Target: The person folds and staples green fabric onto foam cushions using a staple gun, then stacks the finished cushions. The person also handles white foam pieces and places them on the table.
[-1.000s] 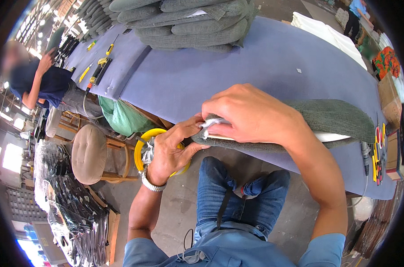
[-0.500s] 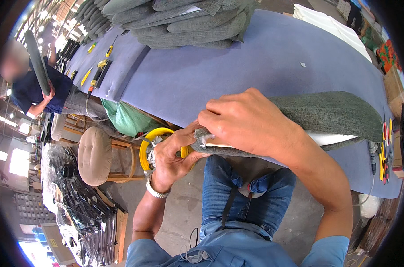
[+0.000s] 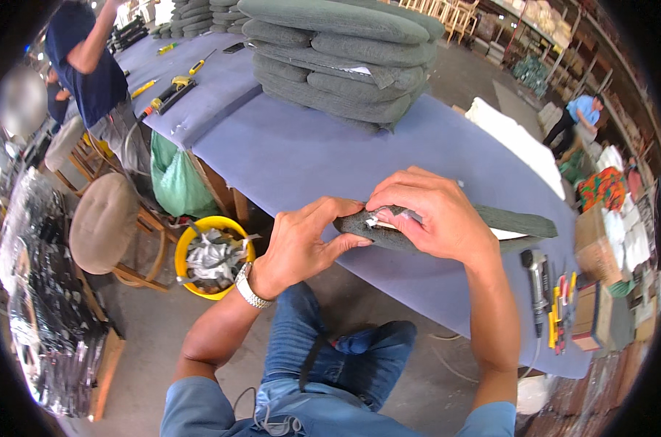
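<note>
A dark grey-green fabric-covered cushion (image 3: 518, 221) is held over the near edge of the table, with a long open slit along its upper side. White padding (image 3: 507, 234) shows inside the slit. My left hand (image 3: 301, 244) pinches the cushion's left end between thumb and fingers. Across the slit, my right hand (image 3: 438, 218) is closed on the fabric edge, thumb at the opening. A small crumpled whitish piece (image 3: 374, 221) pokes out between the hands. The right fingertips are partly hidden by the hand itself.
A tall stack of grey-green cushions (image 3: 338, 58) stands on the blue-grey table (image 3: 330, 167). Knives and scissors (image 3: 560, 313) lie beside a hose-fed hand tool (image 3: 536, 284) at right. Left are a yellow bucket of scraps (image 3: 215, 258), a stool (image 3: 104, 222) and a co-worker (image 3: 90, 65).
The view has swung, showing more of the workshop at right. My hands still hold the cushion, its slit now tipped further upward. The co-worker's arm is raised.
</note>
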